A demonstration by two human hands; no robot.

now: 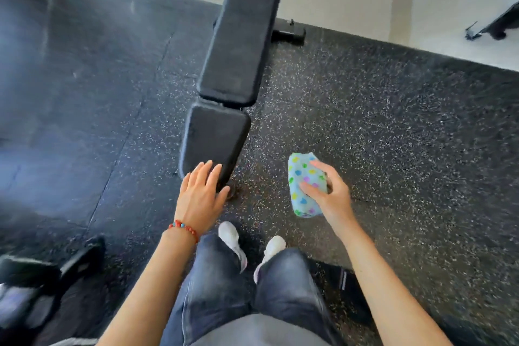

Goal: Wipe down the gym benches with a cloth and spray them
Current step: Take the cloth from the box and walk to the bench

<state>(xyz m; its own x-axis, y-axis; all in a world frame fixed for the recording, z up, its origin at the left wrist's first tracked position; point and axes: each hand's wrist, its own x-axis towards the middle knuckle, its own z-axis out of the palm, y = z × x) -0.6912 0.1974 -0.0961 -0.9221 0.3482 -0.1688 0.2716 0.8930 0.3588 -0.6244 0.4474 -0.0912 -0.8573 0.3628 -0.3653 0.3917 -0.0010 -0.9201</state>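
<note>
At frame centre, black padded bench [227, 70], long axis running lower centre to top centre, left hand [200, 194] flat, fingers straight on its near end, right hand [327, 191] gripping folded heart-print cloth [304, 184] over speckled floor [393, 135] right of bench, open floor both sides.

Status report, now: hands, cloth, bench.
Left hand open, fingers at the bench seat's near end. Right hand grips the cloth, off bench. No spray bottle visible.

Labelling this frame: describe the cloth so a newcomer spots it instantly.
Start at the black bench running up the middle of the speckled floor. Right of its near end, the right hand grips a folded cloth, pale blue with bright coloured hearts, the only patterned thing here.
</note>
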